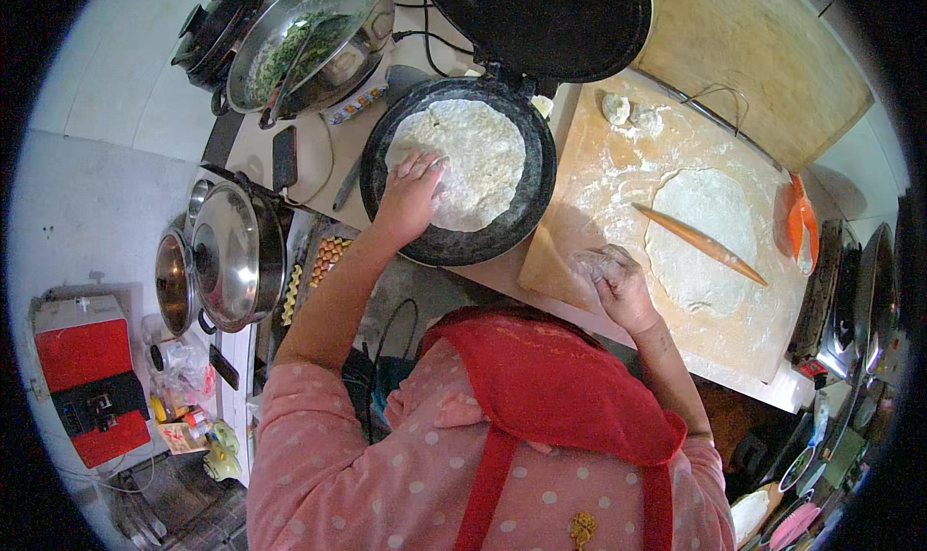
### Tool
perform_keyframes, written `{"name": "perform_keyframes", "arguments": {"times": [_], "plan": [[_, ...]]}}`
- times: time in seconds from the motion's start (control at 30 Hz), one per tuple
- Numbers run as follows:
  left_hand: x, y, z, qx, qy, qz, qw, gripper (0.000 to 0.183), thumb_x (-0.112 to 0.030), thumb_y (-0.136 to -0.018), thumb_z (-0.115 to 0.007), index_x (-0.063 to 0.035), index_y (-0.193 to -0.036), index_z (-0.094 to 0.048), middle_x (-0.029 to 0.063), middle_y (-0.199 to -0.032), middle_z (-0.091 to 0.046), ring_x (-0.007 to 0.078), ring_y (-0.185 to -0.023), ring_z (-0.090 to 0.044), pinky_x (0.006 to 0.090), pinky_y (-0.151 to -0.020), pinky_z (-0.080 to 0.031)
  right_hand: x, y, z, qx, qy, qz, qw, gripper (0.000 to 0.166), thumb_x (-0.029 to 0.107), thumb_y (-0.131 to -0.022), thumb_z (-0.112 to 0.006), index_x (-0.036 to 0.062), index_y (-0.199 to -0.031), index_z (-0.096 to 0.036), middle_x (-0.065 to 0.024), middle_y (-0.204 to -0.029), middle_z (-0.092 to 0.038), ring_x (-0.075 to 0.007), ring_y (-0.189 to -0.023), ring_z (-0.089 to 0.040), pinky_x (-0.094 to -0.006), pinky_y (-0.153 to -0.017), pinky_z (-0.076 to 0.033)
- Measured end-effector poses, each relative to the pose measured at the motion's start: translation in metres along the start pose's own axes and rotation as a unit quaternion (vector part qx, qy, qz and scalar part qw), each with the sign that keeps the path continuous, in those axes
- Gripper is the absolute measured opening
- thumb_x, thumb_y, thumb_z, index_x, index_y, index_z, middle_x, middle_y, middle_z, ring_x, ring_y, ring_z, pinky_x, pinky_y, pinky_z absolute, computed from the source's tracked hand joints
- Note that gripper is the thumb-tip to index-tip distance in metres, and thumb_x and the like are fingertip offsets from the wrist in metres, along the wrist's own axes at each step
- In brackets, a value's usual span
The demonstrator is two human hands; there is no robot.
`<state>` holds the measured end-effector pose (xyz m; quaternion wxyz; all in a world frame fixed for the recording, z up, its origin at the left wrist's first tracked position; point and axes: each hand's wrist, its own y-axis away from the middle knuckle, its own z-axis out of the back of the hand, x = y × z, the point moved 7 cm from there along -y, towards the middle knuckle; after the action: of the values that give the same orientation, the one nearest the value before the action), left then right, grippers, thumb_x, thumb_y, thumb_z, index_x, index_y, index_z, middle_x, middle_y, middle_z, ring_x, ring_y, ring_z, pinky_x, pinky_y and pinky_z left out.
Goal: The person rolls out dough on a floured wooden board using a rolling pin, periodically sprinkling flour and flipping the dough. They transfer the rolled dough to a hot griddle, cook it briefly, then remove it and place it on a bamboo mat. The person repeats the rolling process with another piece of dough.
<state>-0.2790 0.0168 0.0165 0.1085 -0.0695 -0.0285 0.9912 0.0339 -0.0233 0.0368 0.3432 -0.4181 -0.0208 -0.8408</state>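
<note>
My left hand (411, 200) lies with its fingers on the left part of a round, flat sheet of dough (474, 163). That dough rests in the black pan of an electric griddle (539, 200), whose lid (536, 22) stands raised behind it. My right hand (624, 286) is bent and floury, over the near left part of a wooden board (579, 276); whether its curled fingers hold anything is unclear. To its right, a second rolled-out dough sheet (702, 254) lies on the board. A tapered wooden rolling pin (699, 244) lies slantwise across that sheet.
Two small dough lumps (630, 113) sit at the board's far edge, and an orange-handled tool (802, 221) at its right. Left of the griddle are a steel bowl of chopped green filling (311, 44) and a phone (284, 158). A lidded steel pot (228, 257) stands farther left.
</note>
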Motion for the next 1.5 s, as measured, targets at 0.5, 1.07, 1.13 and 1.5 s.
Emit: {"name": "perform_keyframes", "arguments": {"times": [0.5, 1.07, 1.13, 1.5], "plan": [[0.051, -0.011, -0.01, 0.007, -0.022, 0.098, 0.995, 0.051, -0.022, -0.088, -0.057, -0.0042, -0.134, -0.044, 0.0143, -0.137, -0.048, 0.0319, -0.13, -0.04, 0.0481, -0.107, -0.03, -0.002, -0.007, -0.005, -0.001, 0.004, 0.004, 1.0, 0.027, -0.005, -0.078, -0.058, 0.004, -0.103, -0.065, -0.0163, -0.103, -0.065, -0.0353, -0.096, -0.06, -0.0411, -0.086, -0.049], [0.04, 0.017, 0.027, 0.003, 0.038, 0.068, 0.997, 0.036, -0.026, -0.083, -0.064, -0.0049, -0.112, -0.06, 0.0175, -0.103, -0.065, 0.0374, -0.096, -0.061, 0.0467, -0.085, -0.047, 0.018, -0.038, -0.016, 0.028, 0.013, 0.06, 0.998, 0.028, -0.004, -0.079, -0.059, 0.0028, -0.106, -0.063, -0.0183, -0.103, -0.063, -0.0371, -0.095, -0.06, -0.0418, -0.084, -0.049], [0.034, 0.021, 0.027, 0.007, 0.065, 0.047, 0.997, 0.033, -0.025, -0.083, -0.064, -0.0048, -0.109, -0.062, 0.0165, -0.101, -0.065, 0.0365, -0.095, -0.06, 0.0463, -0.084, -0.046, 0.022, -0.06, -0.03, 0.032, 0.028, 0.043, 0.998, 0.025, 0.001, -0.081, -0.06, 0.0022, -0.106, -0.062, -0.0193, -0.104, -0.063, -0.0373, -0.097, -0.06, -0.0421, -0.085, -0.049], [0.035, 0.099, 0.066, -0.095, 0.053, 0.082, 0.991, 0.023, -0.02, -0.084, -0.063, -0.0075, -0.104, -0.063, 0.013, -0.1, -0.064, 0.0328, -0.098, -0.058, 0.0453, -0.086, -0.042, -0.014, -0.174, -0.116, 0.04, 0.371, -0.035, 0.927, 0.025, 0.025, -0.079, -0.063, 0.0057, -0.093, -0.068, -0.0119, -0.096, -0.066, -0.0279, -0.097, -0.061, -0.0404, -0.082, -0.05]]}}
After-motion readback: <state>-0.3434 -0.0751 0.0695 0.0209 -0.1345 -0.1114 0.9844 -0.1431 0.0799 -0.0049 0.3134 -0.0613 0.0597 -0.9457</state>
